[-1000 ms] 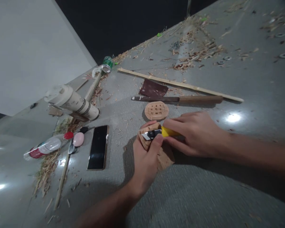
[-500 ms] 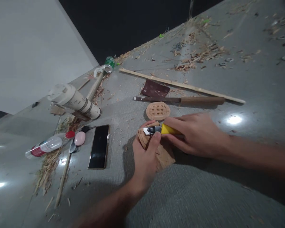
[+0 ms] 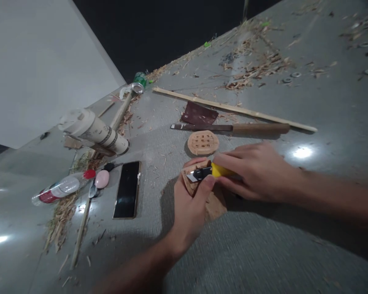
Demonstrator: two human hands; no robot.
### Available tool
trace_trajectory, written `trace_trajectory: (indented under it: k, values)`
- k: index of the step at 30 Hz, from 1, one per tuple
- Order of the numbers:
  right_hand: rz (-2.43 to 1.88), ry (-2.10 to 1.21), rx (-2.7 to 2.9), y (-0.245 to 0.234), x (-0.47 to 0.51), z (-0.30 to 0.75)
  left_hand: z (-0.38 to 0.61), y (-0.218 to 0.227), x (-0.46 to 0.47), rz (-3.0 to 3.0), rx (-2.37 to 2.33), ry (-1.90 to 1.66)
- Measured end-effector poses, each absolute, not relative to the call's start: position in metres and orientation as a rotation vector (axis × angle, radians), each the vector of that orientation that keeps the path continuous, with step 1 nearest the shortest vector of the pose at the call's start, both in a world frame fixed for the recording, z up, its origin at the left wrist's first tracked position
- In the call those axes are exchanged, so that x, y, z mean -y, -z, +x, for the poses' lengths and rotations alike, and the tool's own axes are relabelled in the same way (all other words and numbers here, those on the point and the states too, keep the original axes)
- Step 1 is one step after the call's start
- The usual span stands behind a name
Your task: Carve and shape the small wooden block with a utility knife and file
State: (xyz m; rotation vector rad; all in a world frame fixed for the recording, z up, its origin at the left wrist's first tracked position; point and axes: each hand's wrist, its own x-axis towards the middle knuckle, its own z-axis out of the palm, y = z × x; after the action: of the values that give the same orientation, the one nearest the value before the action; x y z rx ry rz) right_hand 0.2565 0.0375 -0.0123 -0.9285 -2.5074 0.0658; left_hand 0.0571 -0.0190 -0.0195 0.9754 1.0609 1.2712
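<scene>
My right hand (image 3: 254,171) is closed round the yellow handle of a utility knife (image 3: 218,170), its short blade pointing left. The blade lies over the top face of a carved wooden block (image 3: 215,206). Wrapped round that block from the left is my left hand (image 3: 190,204), with its thumb beside the black front of the knife. Part of the block is hidden by my fingers. Just beyond my hands rests an oval wooden piece (image 3: 203,142) with a grid of small holes.
A chisel-like tool (image 3: 260,130) with a wooden handle, a dark red sandpaper-like patch (image 3: 199,113) and a long stick (image 3: 233,109) lie beyond. To the left are a phone (image 3: 126,190), a paper cup (image 3: 95,130), a plastic bottle (image 3: 59,188) and a green can (image 3: 139,81). Wood shavings are scattered about.
The knife has moved slightly right and down along the block, its blade now more angled. My left hand and the block have shifted and turned slightly to the right.
</scene>
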Motion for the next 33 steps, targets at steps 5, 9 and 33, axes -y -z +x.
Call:
trace_trajectory:
  k: [5,9,33]
  values:
    - [-0.965,-0.033,2.497,0.0097,-0.0334,0.2518,0.0586,0.0174,0.0207,0.927,-1.086,-1.280]
    - [-1.037,-0.116,2.507,0.0076,-0.0324,0.2480,0.0589,0.0185,0.0212,0.934,-1.137,-1.270]
    - [-1.041,-0.147,2.497,0.0097,-0.0360,0.2534,0.0596,0.0176,0.0218,0.949,-1.099,-1.200]
